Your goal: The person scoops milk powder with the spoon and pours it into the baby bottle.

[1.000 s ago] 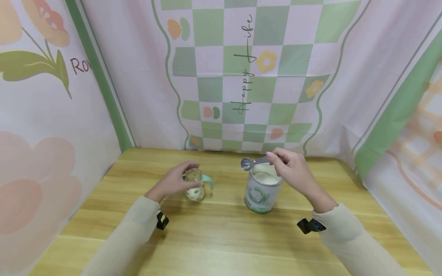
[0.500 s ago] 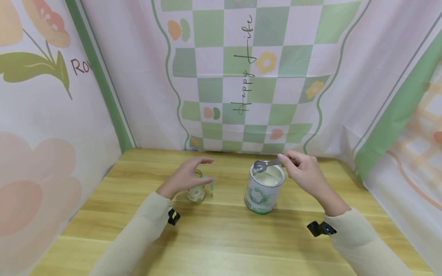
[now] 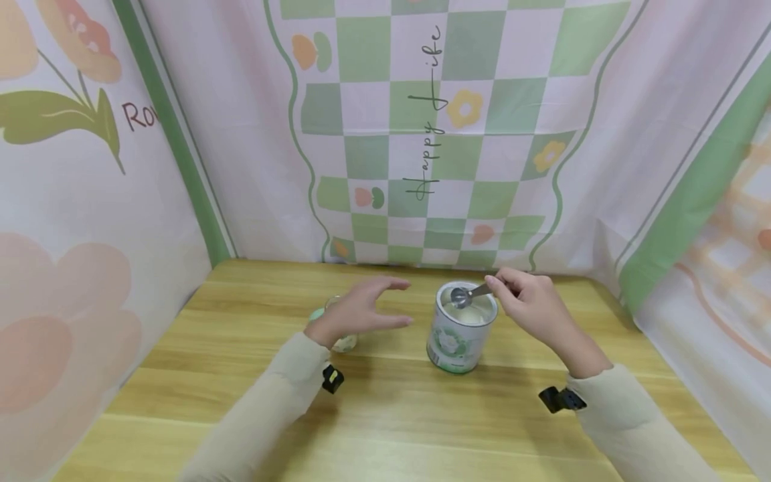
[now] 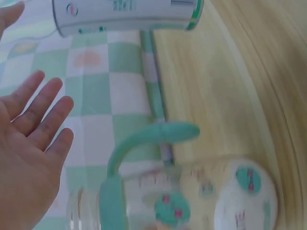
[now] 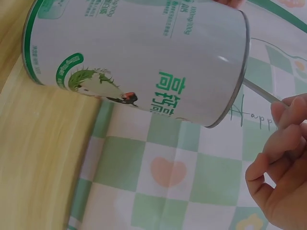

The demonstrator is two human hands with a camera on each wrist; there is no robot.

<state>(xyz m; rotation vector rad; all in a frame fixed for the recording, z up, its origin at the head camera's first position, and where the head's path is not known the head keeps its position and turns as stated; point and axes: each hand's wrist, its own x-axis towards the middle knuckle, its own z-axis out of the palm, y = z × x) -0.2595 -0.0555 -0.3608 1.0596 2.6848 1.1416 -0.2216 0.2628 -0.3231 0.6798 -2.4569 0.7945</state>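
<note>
Spoon, seemingly light and stiff, is hanging at the can's mouth, perhaps touching powder; the right hand is pinching its handle, likely the best hold; the left hand is hovering near the bottle, fingers apart, empty.

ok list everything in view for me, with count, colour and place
powder tin: 1, white and green, upright on the table, open
powder: 1 lot, creamy white, inside the tin
measuring spoon: 1, grey, at the tin's mouth
handled bottle: 1, clear with teal collar and handle, on the table left of the tin
table: 1, light wood, under tin and bottle
printed cloth: pieces uncertain, mainly white, green and pink, behind and beside the table
wrist cameras: 2, black, at the cuffs
sleeves: 2, cream, on both arms
left hand: 1, bare, between bottle and tin, holding nothing
right hand: 1, bare, fingers pinching the spoon's handle
</note>
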